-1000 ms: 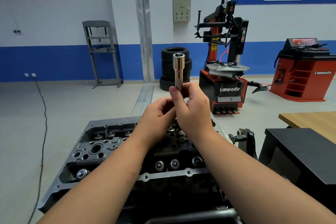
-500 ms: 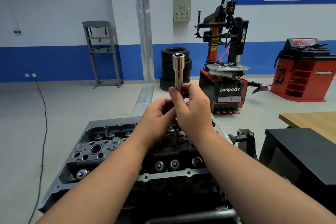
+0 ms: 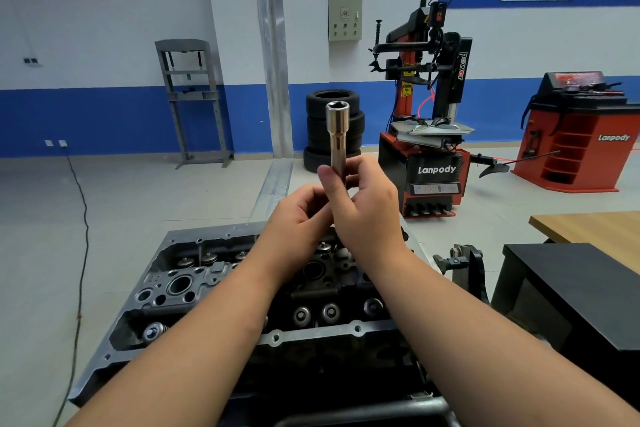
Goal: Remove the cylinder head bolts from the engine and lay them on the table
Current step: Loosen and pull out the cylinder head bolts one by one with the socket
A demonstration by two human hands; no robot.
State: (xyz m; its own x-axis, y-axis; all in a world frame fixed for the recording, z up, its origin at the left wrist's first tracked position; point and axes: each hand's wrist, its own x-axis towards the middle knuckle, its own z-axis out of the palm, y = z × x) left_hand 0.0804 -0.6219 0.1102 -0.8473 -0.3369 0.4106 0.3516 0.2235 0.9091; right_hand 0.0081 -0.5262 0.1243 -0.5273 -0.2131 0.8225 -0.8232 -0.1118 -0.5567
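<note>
A long chrome deep socket (image 3: 337, 133) stands upright, hex opening up, held above the engine. My right hand (image 3: 367, 208) pinches its lower shaft between thumb and fingers. My left hand (image 3: 299, 215) curls round its bottom end from the left; what it holds there is hidden. Below them lies the grey cylinder head (image 3: 214, 284), open on top, with valve springs and round bores showing. No loose bolt is visible.
A black table (image 3: 588, 295) stands at the right, a wooden tabletop (image 3: 595, 229) behind it. A black clamp (image 3: 460, 262) sits between engine and table. Farther off: a tyre changer (image 3: 429, 135), stacked tyres (image 3: 320, 149), a red cabinet (image 3: 581, 139), a floor cable (image 3: 81, 253).
</note>
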